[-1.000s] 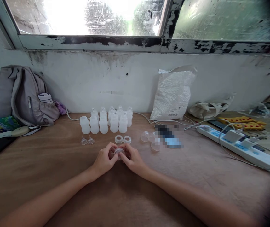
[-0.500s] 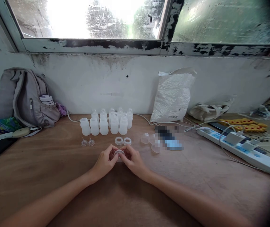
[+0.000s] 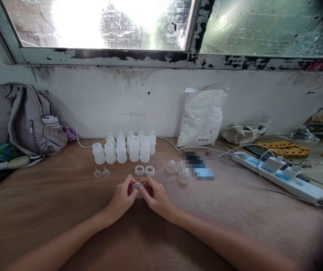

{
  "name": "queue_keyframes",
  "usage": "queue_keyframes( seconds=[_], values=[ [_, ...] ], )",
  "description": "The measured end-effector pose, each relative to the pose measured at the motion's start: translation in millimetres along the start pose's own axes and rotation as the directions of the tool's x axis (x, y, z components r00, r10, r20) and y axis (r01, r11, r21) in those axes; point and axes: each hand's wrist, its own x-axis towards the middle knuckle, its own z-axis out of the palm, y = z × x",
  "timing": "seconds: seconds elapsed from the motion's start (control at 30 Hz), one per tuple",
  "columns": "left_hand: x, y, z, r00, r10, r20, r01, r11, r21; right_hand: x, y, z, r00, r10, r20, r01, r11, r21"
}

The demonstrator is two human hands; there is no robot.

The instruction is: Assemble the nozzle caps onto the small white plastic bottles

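Note:
My left hand [image 3: 124, 198] and my right hand [image 3: 156, 196] meet above the wooden table, thumbs and fingertips pinched on opposite sides of a bottle collar [image 3: 138, 184]. A clear rounded part, apparently a silicone teat, shows below it; fingers hide much of both. Just beyond my hands lie two white bottle collars [image 3: 144, 170], side by side. Left of these are two clear bottle teats [image 3: 101, 172]. Behind stand several frosted baby bottles [image 3: 121, 152] in two rows; most have a clear top, while the front-left one is open. Clear domed caps [image 3: 175, 166] sit to the right.
A blurred-out phone-like object [image 3: 202, 169] lies beside the caps. Farther right are a white power strip [image 3: 277, 177] with plugs and cables, and yellow pieces [image 3: 287, 148]. A white plastic parcel [image 3: 202, 116] leans on the wall. At left sits a grey backpack [image 3: 22, 116].
The view has shifted slightly, so the whole scene sits a little farther left and lower. Both hands keep hold of the collar, with small finger movements around it.

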Motion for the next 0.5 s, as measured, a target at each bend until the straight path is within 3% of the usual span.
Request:
queue_keyframes(
  seconds=[0.27,0.5],
  values=[
    [-1.6,0.4,-1.8,0.997,-0.016,0.078,0.022,0.998,-0.066,-0.7,4.3,1.4,1.0,-0.005,-0.026,0.006,1.0,0.019],
    [-1.0,1.4,-2.3,0.997,-0.025,0.079,0.032,0.996,-0.087,-0.7,5.0,1.3,1.0,-0.014,-0.026,0.014,1.0,-0.006]
  ],
)
